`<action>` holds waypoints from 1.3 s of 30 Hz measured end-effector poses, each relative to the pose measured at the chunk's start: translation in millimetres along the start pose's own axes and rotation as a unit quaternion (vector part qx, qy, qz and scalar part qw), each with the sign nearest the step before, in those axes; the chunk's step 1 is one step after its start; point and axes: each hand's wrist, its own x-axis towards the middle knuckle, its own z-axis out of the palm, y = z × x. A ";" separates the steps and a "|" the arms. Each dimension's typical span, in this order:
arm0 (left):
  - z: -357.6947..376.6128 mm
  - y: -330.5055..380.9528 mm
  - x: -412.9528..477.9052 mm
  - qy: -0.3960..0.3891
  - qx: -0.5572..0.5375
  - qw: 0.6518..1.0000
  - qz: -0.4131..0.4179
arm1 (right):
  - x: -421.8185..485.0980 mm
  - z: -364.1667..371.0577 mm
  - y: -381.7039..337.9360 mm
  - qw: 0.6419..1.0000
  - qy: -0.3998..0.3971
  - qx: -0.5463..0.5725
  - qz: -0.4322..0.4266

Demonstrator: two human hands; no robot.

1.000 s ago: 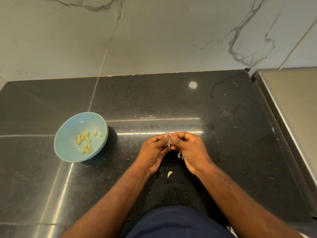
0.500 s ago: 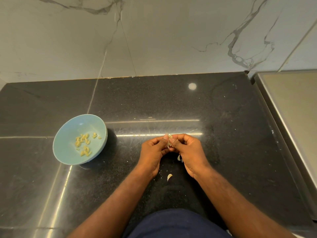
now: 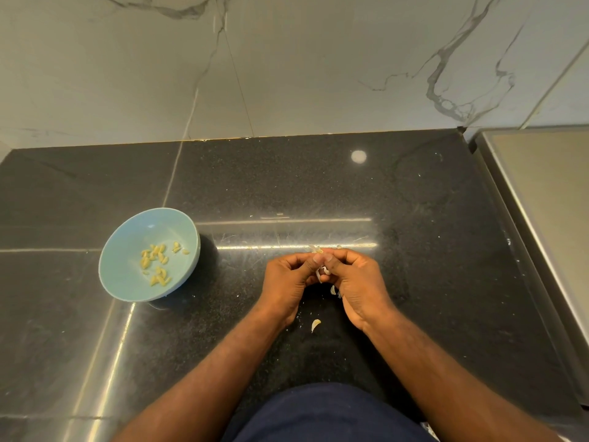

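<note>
Left hand: the left hand has its fingers curled, with thumb and forefinger pinching the small pale garlic clove with papery skin from the left.
Right hand: the right hand is curled the same way and pinches the same clove from the right; the thumb tips of both hands meet above it.
Clove: it is held between the two hands, just over the glossy black speckled stone worktop.
In the way: the curled fingers cover most of the clove, so only a strip of white skin shows.
Left side: a round light-blue bowl stands well apart from the hands, holding a scatter of yellowish peeled cloves.
Between the forearms: a loose pale curved scrap lies on the worktop, with small flecks near it.
Right edge: a brushed steel surface adjoins the worktop.
Behind: a grey-veined white marble wall.
Bottom edge: a dark blue garment.
</note>
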 end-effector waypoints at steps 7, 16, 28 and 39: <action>14.7 -3.7 -3.4 0.037 0.012 0.999 0.023 | 4.7 7.3 3.8 0.999 0.040 -0.009 -0.028; 11.4 -0.6 -2.4 0.063 0.023 0.998 0.024 | 5.5 1.0 -1.3 0.997 -0.004 -0.070 -0.031; 9.0 4.6 -4.1 0.054 0.023 0.998 0.025 | 7.0 10.1 2.7 0.992 0.034 -0.103 -0.069; 17.9 6.0 -4.2 0.085 0.041 0.995 0.046 | 6.0 13.5 1.4 0.998 -0.003 -0.041 -0.047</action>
